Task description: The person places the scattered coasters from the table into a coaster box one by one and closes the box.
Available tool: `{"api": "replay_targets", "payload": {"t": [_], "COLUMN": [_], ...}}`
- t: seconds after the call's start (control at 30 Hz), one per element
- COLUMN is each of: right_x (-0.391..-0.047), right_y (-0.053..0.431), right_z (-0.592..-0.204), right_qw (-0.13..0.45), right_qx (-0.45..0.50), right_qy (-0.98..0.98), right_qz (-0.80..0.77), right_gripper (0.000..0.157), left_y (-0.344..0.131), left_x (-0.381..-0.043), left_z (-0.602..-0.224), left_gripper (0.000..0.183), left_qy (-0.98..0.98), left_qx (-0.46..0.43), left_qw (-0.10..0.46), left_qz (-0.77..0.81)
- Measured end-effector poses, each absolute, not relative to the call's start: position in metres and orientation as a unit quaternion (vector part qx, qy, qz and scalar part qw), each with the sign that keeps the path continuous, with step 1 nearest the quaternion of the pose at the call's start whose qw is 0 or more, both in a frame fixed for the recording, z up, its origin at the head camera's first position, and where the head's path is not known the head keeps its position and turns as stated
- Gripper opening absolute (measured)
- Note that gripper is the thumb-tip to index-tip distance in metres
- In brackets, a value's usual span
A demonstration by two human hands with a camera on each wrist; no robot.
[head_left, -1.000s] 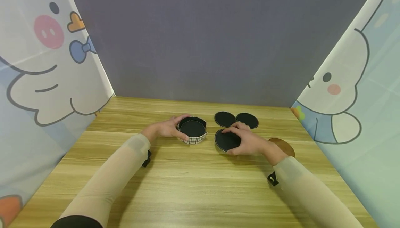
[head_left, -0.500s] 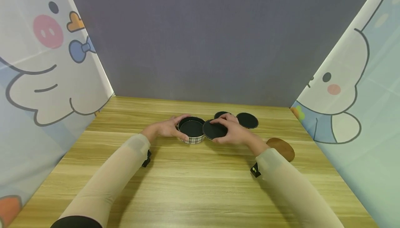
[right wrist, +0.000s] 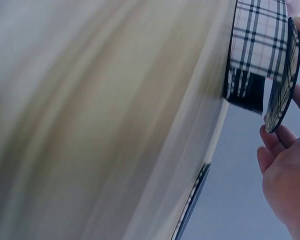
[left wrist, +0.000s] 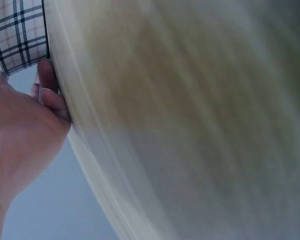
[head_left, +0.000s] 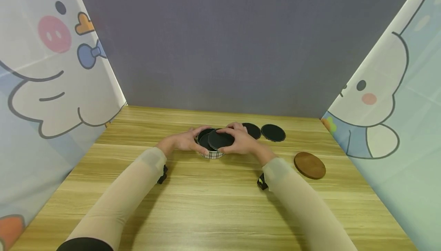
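A round plaid coaster holder [head_left: 213, 154] with a black inside stands on the table, a black disc [head_left: 204, 140] visible within it. My left hand [head_left: 187, 140] grips its left side, thumb in front and fingers behind. The left wrist view shows the hand [left wrist: 27, 120] against the holder's plaid wall [left wrist: 20, 32]. Between thumb and fingers, my right hand [head_left: 244, 143] pinches a round coaster [head_left: 220, 140], tilted over the holder's right part. Seen from the right wrist, that coaster's plaid underside [right wrist: 282, 92] overlaps the holder [right wrist: 257, 37], whose wall has a gap.
Two more black coasters, a nearer one [head_left: 253, 131] and one farther right [head_left: 273, 132], lie flat behind my right hand. A brown round disc [head_left: 309, 165] lies on the wooden table [head_left: 206, 205] at the right. A grey panel [head_left: 220, 44] rises behind.
My right hand has carried the coaster leftward and slightly away from me, from beside the holder to over it. The brown disc is now fully uncovered. The left hand stays put.
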State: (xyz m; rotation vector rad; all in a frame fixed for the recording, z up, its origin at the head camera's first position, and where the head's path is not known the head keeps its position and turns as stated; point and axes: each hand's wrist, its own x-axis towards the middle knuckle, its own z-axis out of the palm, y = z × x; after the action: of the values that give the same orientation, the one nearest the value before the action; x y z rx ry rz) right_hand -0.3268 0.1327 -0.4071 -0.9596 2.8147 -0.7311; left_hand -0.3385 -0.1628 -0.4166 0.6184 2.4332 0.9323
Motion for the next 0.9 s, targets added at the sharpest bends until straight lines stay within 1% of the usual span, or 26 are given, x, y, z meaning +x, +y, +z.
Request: {"api": "replay_targets", "payload": {"t": [0.23, 0.43, 0.73, 0.9], "right_x": [-0.331, -0.334, -0.336, -0.335], "right_y": [0.115, 0.108, 0.108, 0.109], "right_z": [-0.408, -0.408, -0.408, -0.408], "right_qw": [0.046, 0.059, 0.07, 0.072], "right_qx": [-0.324, -0.332, -0.331, -0.331], "right_qy": [0.919, 0.915, 0.914, 0.914], "right_qz": [-0.221, -0.222, -0.223, -0.224], "right_gripper": [0.078, 0.078, 0.078, 0.078], "left_y": [-0.162, -0.162, -0.164, -0.164], "left_x": [-0.342, -0.34, -0.347, -0.348], "left_z": [-0.42, -0.416, -0.422, -0.422], "left_gripper": [0.117, 0.121, 0.129, 0.127], "left_qy": [0.884, 0.88, 0.88, 0.879], "left_qx": [0.216, 0.223, 0.207, 0.209], "left_qw": [0.236, 0.238, 0.245, 0.247], "left_qz": [0.341, 0.346, 0.351, 0.35]}}
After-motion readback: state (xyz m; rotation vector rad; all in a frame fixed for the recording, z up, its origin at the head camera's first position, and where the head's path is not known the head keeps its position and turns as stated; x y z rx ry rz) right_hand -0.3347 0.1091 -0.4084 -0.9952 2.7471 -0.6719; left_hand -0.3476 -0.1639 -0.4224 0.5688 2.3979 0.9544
